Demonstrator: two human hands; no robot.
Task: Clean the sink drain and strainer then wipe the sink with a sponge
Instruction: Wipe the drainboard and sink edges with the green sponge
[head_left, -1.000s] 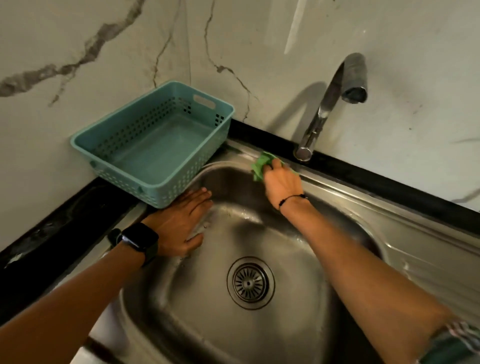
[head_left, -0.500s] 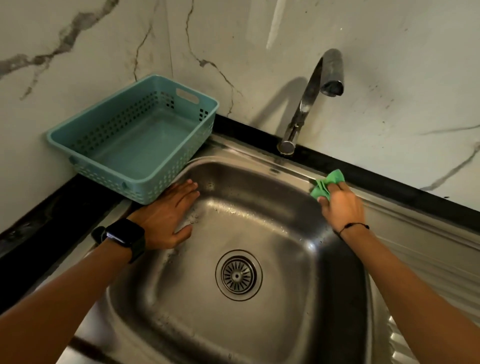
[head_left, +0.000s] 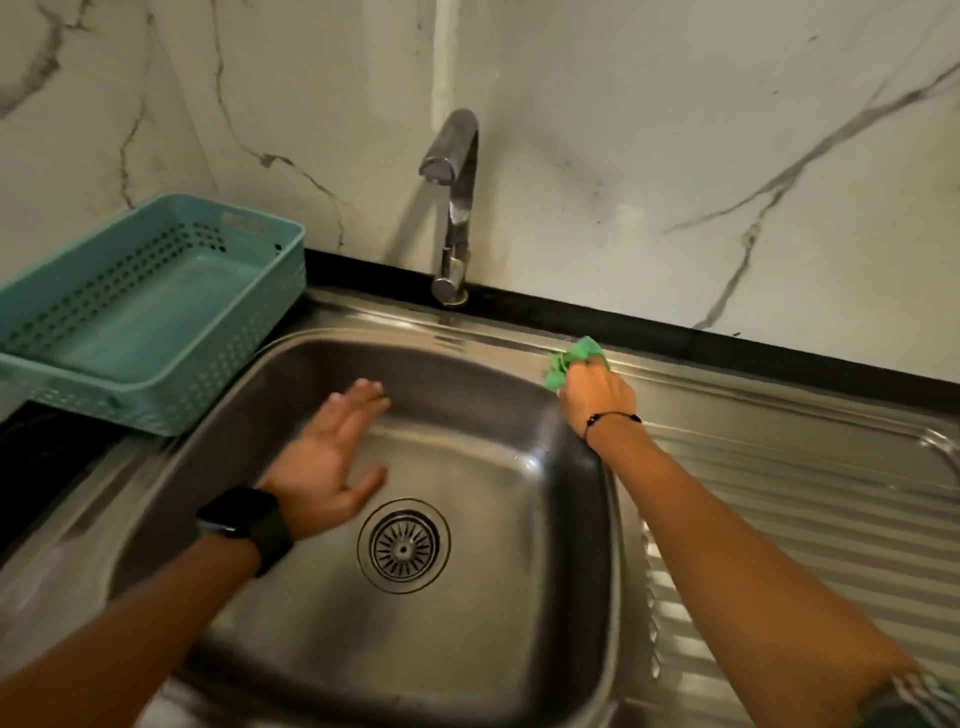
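Observation:
The steel sink (head_left: 519, 519) fills the middle of the view, with its round strainer (head_left: 403, 545) seated in the drain. My right hand (head_left: 597, 397) grips a crumpled green sponge (head_left: 574, 358) and presses it on the sink's back right rim corner. Its fingers are curled round the sponge, which peeks out above the knuckles. My left hand (head_left: 332, 452) is over the basin's left side with straight spread fingers and holds nothing; whether it touches the steel I cannot tell. A black watch sits on that wrist.
A teal plastic basket (head_left: 156, 312) stands on the counter left of the sink. The chrome tap (head_left: 457, 208) rises from the back ledge, spout over the basin. A ribbed steel drainboard (head_left: 805, 493) lies to the right. Marble wall behind.
My right hand has carried the sponge along the back rim from near the tap to the right corner. My left hand has left the left rim and come in over the basin.

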